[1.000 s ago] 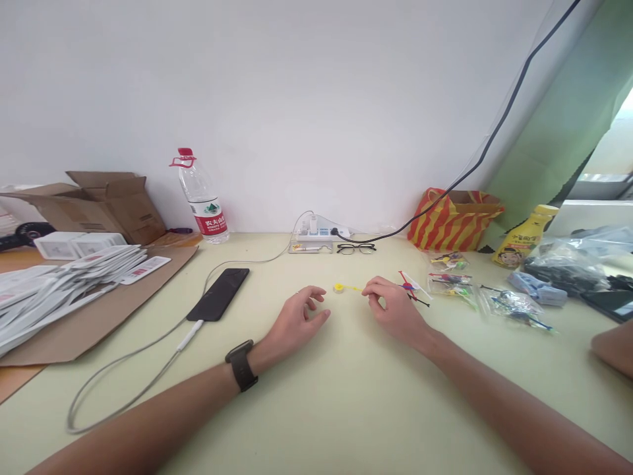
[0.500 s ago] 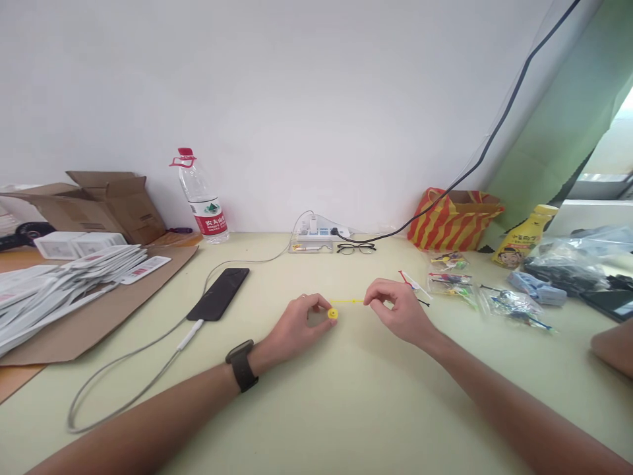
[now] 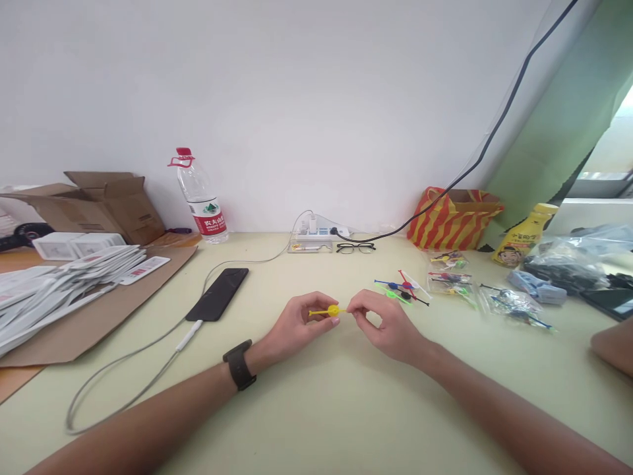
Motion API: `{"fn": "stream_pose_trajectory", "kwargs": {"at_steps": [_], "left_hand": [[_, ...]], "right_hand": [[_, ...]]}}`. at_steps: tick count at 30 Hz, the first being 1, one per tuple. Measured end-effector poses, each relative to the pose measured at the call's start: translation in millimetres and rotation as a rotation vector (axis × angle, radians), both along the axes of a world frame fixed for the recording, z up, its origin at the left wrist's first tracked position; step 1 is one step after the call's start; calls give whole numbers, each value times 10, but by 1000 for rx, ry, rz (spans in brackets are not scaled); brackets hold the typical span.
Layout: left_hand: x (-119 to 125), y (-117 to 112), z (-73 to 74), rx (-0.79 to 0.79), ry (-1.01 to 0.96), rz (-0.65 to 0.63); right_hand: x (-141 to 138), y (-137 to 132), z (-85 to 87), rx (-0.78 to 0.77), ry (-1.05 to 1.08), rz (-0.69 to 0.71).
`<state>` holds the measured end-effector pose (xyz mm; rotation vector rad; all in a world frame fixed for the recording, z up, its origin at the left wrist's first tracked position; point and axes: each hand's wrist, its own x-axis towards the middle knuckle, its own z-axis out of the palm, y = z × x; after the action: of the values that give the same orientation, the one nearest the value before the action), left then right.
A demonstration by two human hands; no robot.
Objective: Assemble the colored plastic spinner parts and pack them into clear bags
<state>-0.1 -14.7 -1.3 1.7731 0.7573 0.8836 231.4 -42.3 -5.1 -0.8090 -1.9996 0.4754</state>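
Between my hands is a small yellow plastic spinner (image 3: pixel 333 310), a round disc with a thin yellow rod passing across it. My left hand (image 3: pixel 301 323) pinches the disc between thumb and fingertips, and one end of the rod lies across the gap behind them. The other end of the rod is pinched in the fingertips of my right hand (image 3: pixel 388 324). Just beyond my right hand lie several similar spinners, among them a blue one (image 3: pixel 393 285), a red one (image 3: pixel 405 285) and a green one (image 3: pixel 390 293). A black watch (image 3: pixel 240 365) is on my left wrist.
A black phone (image 3: pixel 217 294) on a cable lies left, near a water bottle (image 3: pixel 210 214) and cardboard box (image 3: pixel 113 204). Glasses (image 3: pixel 356 248) and a power strip (image 3: pixel 321 231) are at the wall. Bagged parts (image 3: pixel 514 305) and a yellow bottle (image 3: pixel 524 237) stand right, with another person's arm (image 3: pixel 613 346).
My right hand has moved left, closer to my left hand. The yellow rod, earlier stretched behind the disc towards my right hand, now crosses the disc. The coloured spinners are more exposed.
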Motion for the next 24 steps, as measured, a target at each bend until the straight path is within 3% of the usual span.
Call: {"fn": "stream_pose_trajectory", "kwargs": {"at_steps": [8,14,18,24], "left_hand": [[5,-37,-9,136,20,49],[-18,-66,-4,369,81,90],[-37,-79,-11,505,140,109],[-56,-84,-28,521,178,85]], "right_hand": [[15,-18,-27,198,-195,42],[33,-8,-34,273,-317,-12],[29,-17,-32,277,-358,-20],[17,-36,-26,224,-336,8]]}}
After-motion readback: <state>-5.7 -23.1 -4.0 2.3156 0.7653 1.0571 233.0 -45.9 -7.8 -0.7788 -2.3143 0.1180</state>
